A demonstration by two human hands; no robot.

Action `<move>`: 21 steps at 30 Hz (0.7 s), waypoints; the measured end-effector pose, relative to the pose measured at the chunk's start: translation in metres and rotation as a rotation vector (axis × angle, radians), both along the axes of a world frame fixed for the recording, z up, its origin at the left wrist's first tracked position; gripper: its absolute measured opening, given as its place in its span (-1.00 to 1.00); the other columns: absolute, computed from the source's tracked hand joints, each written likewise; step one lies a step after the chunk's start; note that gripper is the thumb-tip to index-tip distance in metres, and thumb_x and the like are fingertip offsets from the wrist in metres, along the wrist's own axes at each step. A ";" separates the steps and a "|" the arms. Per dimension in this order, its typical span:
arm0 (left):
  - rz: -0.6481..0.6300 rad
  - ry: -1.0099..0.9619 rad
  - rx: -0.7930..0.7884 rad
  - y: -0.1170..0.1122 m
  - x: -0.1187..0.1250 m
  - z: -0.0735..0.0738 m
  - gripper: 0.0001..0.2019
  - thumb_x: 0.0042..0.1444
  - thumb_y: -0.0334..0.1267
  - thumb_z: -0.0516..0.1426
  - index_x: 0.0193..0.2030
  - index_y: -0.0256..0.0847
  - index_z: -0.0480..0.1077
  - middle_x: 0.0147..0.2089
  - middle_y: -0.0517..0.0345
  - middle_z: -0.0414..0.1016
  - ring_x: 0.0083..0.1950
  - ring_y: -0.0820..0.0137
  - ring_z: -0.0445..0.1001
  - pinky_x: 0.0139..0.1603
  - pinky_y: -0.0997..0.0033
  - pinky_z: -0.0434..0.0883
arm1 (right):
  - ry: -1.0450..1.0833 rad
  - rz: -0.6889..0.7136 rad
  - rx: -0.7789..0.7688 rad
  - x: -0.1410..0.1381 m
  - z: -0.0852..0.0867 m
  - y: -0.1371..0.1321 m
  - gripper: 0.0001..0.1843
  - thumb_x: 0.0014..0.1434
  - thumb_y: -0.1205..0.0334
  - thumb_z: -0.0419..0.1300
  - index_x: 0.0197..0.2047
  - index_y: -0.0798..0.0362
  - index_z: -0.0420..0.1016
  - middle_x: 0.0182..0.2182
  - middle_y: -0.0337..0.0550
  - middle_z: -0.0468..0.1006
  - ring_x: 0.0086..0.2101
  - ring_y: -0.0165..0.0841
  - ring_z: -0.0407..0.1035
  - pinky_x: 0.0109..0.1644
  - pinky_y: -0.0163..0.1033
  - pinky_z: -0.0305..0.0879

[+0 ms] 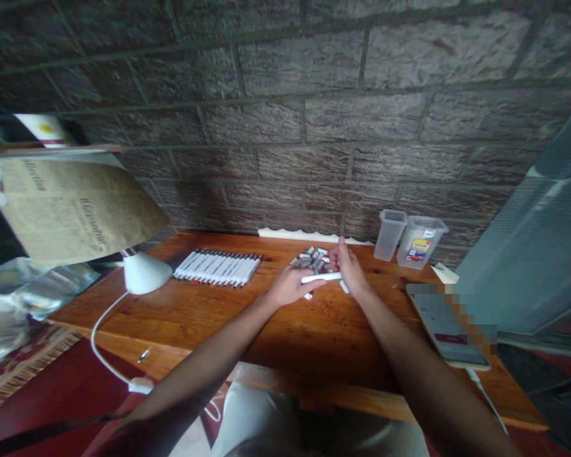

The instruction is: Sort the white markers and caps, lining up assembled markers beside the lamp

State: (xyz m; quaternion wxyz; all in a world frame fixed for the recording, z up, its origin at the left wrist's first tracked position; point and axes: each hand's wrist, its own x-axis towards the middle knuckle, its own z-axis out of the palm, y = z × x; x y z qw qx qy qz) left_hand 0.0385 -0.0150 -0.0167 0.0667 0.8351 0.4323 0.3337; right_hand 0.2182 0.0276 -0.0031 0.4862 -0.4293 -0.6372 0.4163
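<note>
My left hand (pixel 290 285) is closed around a white marker (pixel 321 278), which lies level and points to the right. The marker's right end reaches the wrist side of my right hand (pixel 348 268). My right hand's fingers are curled at the edge of a heap of small marker caps (pixel 310 261), white and grey with some green showing. Whatever those fingers pinch is too small to make out. A loose cap with a green edge (pixel 344 287) lies below my right hand. Left of the heap, several white markers (pixel 216 268) lie side by side in a row.
A lamp with a newsprint shade (pixel 76 209) and white base (pixel 146 273) stands at the left. Two clear plastic containers (pixel 391 236) (pixel 421 244) stand at the back right. A tablet (pixel 442 324) with a cable lies on the right of the wooden desk (pixel 171 320). A brick wall rises behind.
</note>
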 end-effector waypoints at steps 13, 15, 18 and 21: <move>0.157 -0.179 -0.012 0.008 -0.017 0.001 -0.67 0.18 0.02 0.10 -0.20 -0.24 0.43 -0.38 0.21 0.50 -0.44 0.52 0.35 -0.40 0.58 0.24 | -0.305 -0.174 0.059 0.009 0.002 -0.004 -0.32 0.14 -0.38 -0.07 -0.61 0.03 0.43 -0.58 -0.11 0.52 -0.44 -0.27 0.40 -0.37 -0.27 0.15; 0.121 -0.164 -0.014 0.007 -0.017 0.002 -0.68 0.17 0.02 0.11 -0.23 -0.24 0.44 -0.38 0.21 0.50 -0.44 0.52 0.35 -0.38 0.59 0.25 | -0.318 -0.148 0.054 0.009 0.001 -0.004 -0.31 0.15 -0.37 -0.08 -0.62 0.03 0.43 -0.58 -0.11 0.52 -0.44 -0.27 0.41 -0.38 -0.27 0.14; 0.054 -0.152 -0.017 0.005 -0.016 0.003 -0.67 0.17 0.01 0.12 -0.24 -0.26 0.47 -0.38 0.19 0.51 -0.43 0.53 0.34 -0.38 0.59 0.24 | -0.303 -0.132 0.011 0.008 0.000 -0.003 -0.29 0.15 -0.37 -0.10 -0.63 0.04 0.42 -0.58 -0.09 0.52 -0.44 -0.27 0.41 -0.37 -0.27 0.16; 0.019 -0.162 -0.021 0.005 -0.014 0.004 -0.66 0.18 0.00 0.12 -0.23 -0.27 0.50 -0.38 0.17 0.52 -0.43 0.52 0.35 -0.39 0.58 0.24 | -0.281 -0.115 -0.004 0.008 -0.002 -0.001 -0.31 0.15 -0.36 -0.08 -0.60 0.05 0.45 -0.59 -0.10 0.51 -0.44 -0.28 0.40 -0.38 -0.27 0.16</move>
